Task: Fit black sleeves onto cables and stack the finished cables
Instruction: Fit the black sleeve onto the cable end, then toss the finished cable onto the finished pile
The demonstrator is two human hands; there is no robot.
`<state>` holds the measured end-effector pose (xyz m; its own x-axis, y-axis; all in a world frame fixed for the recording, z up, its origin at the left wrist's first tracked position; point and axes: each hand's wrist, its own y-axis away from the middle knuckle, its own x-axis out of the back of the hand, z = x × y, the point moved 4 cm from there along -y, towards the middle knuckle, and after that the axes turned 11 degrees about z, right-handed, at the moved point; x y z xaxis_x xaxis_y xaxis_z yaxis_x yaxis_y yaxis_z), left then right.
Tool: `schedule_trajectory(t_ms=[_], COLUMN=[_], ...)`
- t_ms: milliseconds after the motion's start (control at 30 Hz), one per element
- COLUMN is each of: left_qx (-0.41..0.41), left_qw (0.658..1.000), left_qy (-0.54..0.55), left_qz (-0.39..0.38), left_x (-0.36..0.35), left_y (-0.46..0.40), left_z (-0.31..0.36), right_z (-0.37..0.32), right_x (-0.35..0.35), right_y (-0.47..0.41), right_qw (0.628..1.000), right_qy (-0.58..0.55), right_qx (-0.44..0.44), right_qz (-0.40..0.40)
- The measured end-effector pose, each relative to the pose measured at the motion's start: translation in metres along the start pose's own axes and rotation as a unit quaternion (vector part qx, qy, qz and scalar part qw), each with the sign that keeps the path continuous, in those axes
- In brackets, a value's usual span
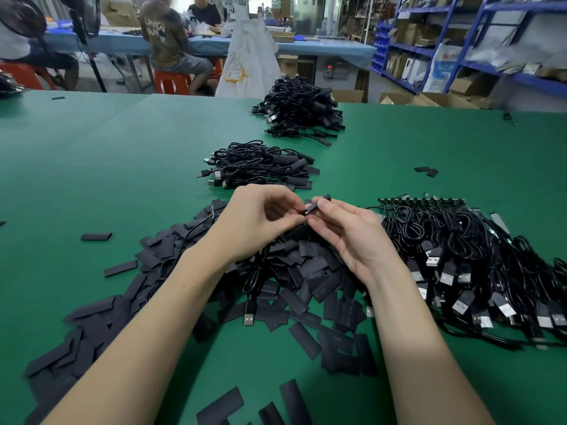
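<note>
Centre of green table: left hand pinches cable end, right hand pinches black sleeve, fingertips meeting; sleeve apparently half on. Finished stacks at 12 o'clock: near one, far one. Unsleeved cables heaped at 3 o'clock, loose sleeves at 6. Much left, by look.

A green desk carries loose black sleeves, bare cables, and two finished stacks.

Sleeves left of cables (touching).
</note>
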<state>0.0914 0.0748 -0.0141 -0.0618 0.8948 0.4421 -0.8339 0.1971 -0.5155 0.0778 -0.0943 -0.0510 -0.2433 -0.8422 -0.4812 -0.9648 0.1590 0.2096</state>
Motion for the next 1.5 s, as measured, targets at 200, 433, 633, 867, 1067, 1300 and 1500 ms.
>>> schedule_trajectory(t_ms=[200,433,633,867,1067,1300,1500], left_qx=[-0.004,0.006,0.026,0.056,0.164,0.212,0.120], left_qw=[1.000,0.999,0.997,0.997,0.974,0.964,0.983], left_qy=[-0.007,-0.019,-0.027,-0.042,-0.008,0.077,-0.097], left_qz=[0.019,0.043,0.067,0.040,-0.155,-0.139,-0.098], left_x=[0.003,0.002,0.002,0.002,0.017,0.030,0.035], left_y=[0.001,0.001,0.001,-0.001,-0.001,-0.003,-0.039], left_z=[0.001,0.001,0.001,0.005,-0.003,0.000,0.003], right_z=[0.000,-0.002,0.002,0.005,0.004,0.002,-0.002], right_x=[-0.001,-0.005,-0.011,-0.012,-0.011,-0.010,-0.002], right_y=[0.002,0.003,0.005,0.003,0.003,0.004,0.002], right_qw=[1.000,0.996,0.994,0.996,0.997,1.000,0.999], right_qy=[0.022,0.052,0.041,-0.003,-0.039,0.003,-0.005], right_qx=[0.002,0.064,0.099,0.064,0.027,0.007,0.009], right_qz=[-0.013,0.016,0.029,0.059,0.057,0.024,0.038])
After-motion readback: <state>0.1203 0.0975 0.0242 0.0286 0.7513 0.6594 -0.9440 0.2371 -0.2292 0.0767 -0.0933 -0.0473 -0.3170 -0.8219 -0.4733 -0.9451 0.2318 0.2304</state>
